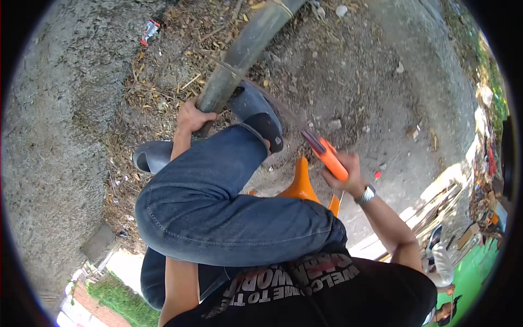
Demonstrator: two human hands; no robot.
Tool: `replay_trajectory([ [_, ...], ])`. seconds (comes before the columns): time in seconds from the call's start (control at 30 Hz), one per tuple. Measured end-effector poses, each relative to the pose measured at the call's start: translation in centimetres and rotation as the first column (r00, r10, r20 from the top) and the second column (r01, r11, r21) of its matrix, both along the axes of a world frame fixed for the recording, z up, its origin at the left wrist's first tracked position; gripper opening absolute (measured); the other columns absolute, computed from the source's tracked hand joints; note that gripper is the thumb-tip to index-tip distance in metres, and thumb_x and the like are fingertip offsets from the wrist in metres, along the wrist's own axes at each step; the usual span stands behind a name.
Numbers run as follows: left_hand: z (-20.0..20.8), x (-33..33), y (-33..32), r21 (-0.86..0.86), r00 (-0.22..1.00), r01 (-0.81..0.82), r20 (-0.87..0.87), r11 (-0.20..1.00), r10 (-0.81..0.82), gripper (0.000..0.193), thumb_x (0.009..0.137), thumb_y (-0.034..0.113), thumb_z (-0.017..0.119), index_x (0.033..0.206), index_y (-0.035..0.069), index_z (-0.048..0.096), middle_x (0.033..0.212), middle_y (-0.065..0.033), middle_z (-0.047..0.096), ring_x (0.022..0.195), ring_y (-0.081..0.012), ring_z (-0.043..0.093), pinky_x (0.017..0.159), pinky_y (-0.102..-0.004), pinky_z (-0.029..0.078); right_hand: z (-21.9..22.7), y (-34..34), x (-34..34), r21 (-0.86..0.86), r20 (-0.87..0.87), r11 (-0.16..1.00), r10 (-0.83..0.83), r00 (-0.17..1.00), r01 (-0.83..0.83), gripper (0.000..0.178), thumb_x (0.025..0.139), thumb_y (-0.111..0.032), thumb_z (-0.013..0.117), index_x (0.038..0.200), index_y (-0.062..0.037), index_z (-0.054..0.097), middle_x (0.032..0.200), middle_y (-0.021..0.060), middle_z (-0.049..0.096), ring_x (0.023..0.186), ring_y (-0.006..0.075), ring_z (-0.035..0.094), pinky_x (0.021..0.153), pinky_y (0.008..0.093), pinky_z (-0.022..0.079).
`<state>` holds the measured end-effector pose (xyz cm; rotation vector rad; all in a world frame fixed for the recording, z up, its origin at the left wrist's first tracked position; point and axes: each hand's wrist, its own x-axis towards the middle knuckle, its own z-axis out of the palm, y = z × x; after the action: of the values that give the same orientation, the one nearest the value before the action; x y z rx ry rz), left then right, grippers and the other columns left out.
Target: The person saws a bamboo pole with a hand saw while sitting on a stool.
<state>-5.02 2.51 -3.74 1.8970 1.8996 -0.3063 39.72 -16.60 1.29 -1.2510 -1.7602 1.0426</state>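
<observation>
One orange-handled metal handsaw (313,140), clasped by right grip (348,171), crossed one grey-green bamboo pole (246,50), grasped by left grip (192,117).

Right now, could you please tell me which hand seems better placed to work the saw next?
Probably the right hand: it holds the orange-handled saw, whose blade lies across the bamboo pole. The left hand is holding the pole's near end.

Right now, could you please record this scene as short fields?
Left hand: grips the bamboo pole near its end
Right hand: holds the orange-handled handsaw
Handsaw blade: reaches to the pole
Right wrist: silver-coloured wristwatch
Clothing: blue jeans, black printed shirt
Ground: soil with dry leaves
Background: another person, lower right
</observation>
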Motion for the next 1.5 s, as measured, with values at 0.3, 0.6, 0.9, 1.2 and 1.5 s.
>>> replay_trajectory([
  [0.3,0.2,-0.4,2.0,-0.124,0.961,-0.142,0.22,0.982,0.167,0.083,0.054,0.041,0.093,0.121,-0.005,0.075,0.106,-0.0267,0.078,0.1,-0.0351,0.078,0.093,-0.0421,0.059,-5.1,7.1,-2.2,-0.055,-0.021,0.998,-0.01,1.0,0.009,0.021,0.078,-0.021,0.076,0.094,-0.0081,0.074,0.073,0.0153,0.069,0.064,0.0336,0.071,0.066,0.0387,0.059],
  [0.6,-0.5,0.2,3.0,-0.339,0.919,-0.199,0.262,0.92,0.296,0.083,0.054,0.04,0.095,0.12,-0.007,0.075,0.105,-0.022,0.079,0.1,-0.0309,0.077,0.095,-0.0404,0.058,-4.1,7.5,-6.9,-0.073,-0.107,0.994,-0.089,0.99,0.082,0.02,0.075,-0.02,0.079,0.088,-0.0072,0.07,0.074,0.0143,0.068,0.063,0.0332,0.07,0.059,0.0428,0.056],
  [0.9,-1.1,2.4,3.0,-0.189,0.959,-0.074,0.255,0.979,0.121,0.081,0.052,0.042,0.096,0.115,-0.005,0.076,0.103,-0.0217,0.079,0.093,-0.0322,0.078,0.088,-0.0402,0.06,-3.9,14.3,-12.0,0.043,-0.144,0.988,-0.139,0.98,0.146,0.019,0.075,-0.02,0.08,0.08,-0.0074,0.067,0.065,0.0153,0.063,0.059,0.0381,0.066,0.058,0.0424,0.055],
  [1.2,0.1,2.7,3.7,-0.299,0.898,-0.158,0.354,0.941,0.263,0.087,0.049,0.041,0.095,0.115,-0.011,0.074,0.101,-0.0221,0.079,0.094,-0.0314,0.078,0.089,-0.0379,0.059,-2.6,7.3,-7.1,-0.14,-0.017,0.986,-0.099,0.995,0.095,0.019,0.075,-0.021,0.078,0.091,-0.0121,0.073,0.081,0.0144,0.071,0.064,0.0337,0.07,0.057,0.0391,0.056],
  [1.5,-0.3,-1.1,4.0,-0.258,0.95,-0.074,0.276,0.963,0.146,0.081,0.051,0.041,0.093,0.117,-0.003,0.076,0.105,-0.021,0.079,0.098,-0.0316,0.077,0.089,-0.0392,0.058,1.8,2.2,-3.5,-0.475,0.339,0.86,0.376,0.862,-0.188,0.061,0.07,-0.015,0.074,0.131,-0.0117,0.074,0.071,0.0072,0.07,0.06,0.0288,0.07,0.063,0.0357,0.061],
])
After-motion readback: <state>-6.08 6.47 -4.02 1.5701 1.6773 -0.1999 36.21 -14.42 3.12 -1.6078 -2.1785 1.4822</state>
